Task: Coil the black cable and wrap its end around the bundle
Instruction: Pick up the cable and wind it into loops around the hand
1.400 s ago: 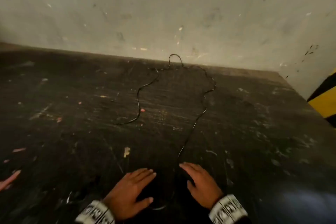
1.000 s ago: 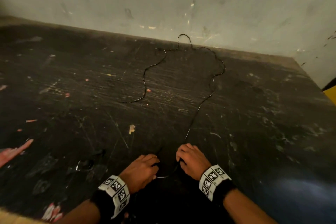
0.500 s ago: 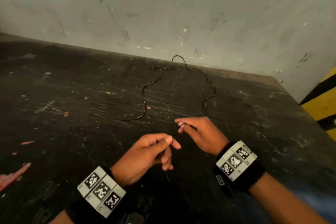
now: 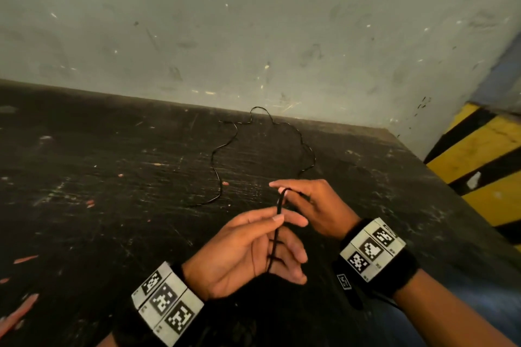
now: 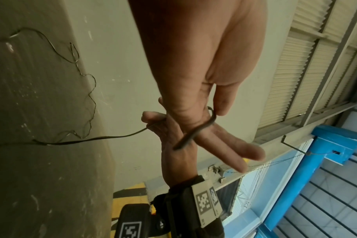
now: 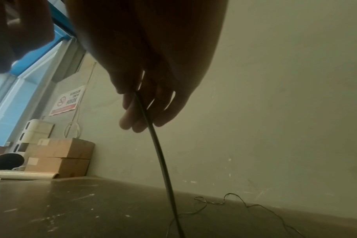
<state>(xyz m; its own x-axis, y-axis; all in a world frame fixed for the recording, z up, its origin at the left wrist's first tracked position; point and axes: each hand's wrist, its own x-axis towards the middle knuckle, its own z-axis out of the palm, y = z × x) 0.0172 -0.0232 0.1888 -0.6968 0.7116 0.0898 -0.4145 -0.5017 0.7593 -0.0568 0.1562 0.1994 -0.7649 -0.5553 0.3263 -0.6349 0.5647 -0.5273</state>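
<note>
Black and thin, the cable runs in the head view from our two raised hands forward across the table toward the wall. Our left hand pinches the near end between thumb and forefinger, with a short tail hanging down across its loosely spread lower fingers. Our right hand, just beyond and to the right, pinches the cable where it bends over the fingertips. The slack lies ahead of both hands as a wavy open loop whose long axis points away from us to the foot of the wall; its free end rests to the left of the loop. We judge the right hand the nearer to the slack, so it draws in the next length.

Left wrist view: the cable is round, matt and stiff enough to keep a hook shape over the left forefinger. From the right hand it stretches nearly straight down to the scuffed, dark table, then wanders in kinks.

Right wrist view: the right hand is backlit and dark; its fingers lie close together with the cable emerging between them in a smooth downward arc. We cannot tell the exact pinch here. Cardboard boxes stand at the far left.
</note>
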